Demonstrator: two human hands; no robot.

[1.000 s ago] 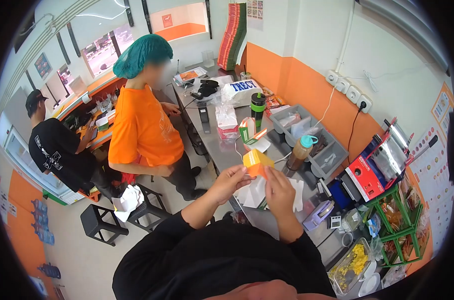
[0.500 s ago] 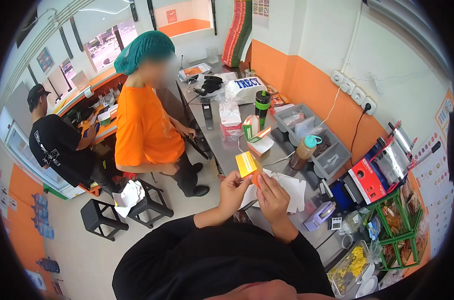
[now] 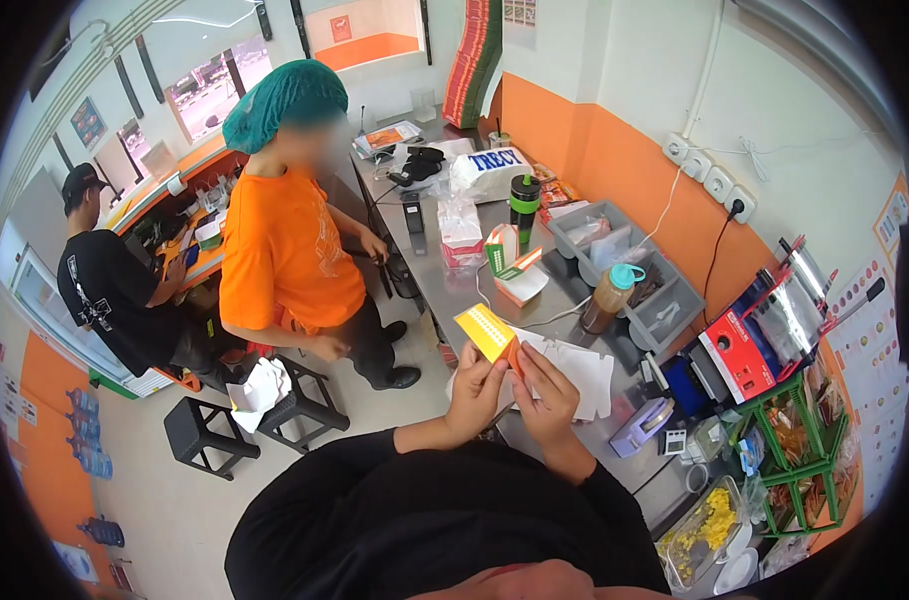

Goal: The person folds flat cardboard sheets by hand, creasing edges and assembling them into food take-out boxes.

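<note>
Above the steel table (image 3: 457,290), a small yellow and orange cardboard food box (image 3: 486,330) is held up in front of my body. My left hand (image 3: 474,393) grips its near left side with thumb and fingers. On the right side, my right hand (image 3: 548,392) pinches the orange part of the box. White flat cardboard sheets (image 3: 588,376) lie on the table just beyond my right hand. Farther back stands an open printed carton (image 3: 521,284) with green, red and white panels. The box's underside is hidden by my fingers.
A brown bottle with a turquoise lid (image 3: 612,297) stands by a grey divided bin (image 3: 664,322). Right are a purple tape dispenser (image 3: 641,428), a red sealing machine (image 3: 739,350) and green crates (image 3: 789,440). A person in an orange shirt (image 3: 284,250) stands left; another sits behind.
The yellow panel of the box has tilted and shifted slightly left in my hands. Both hands keep their hold. The person in orange has moved slightly left.
</note>
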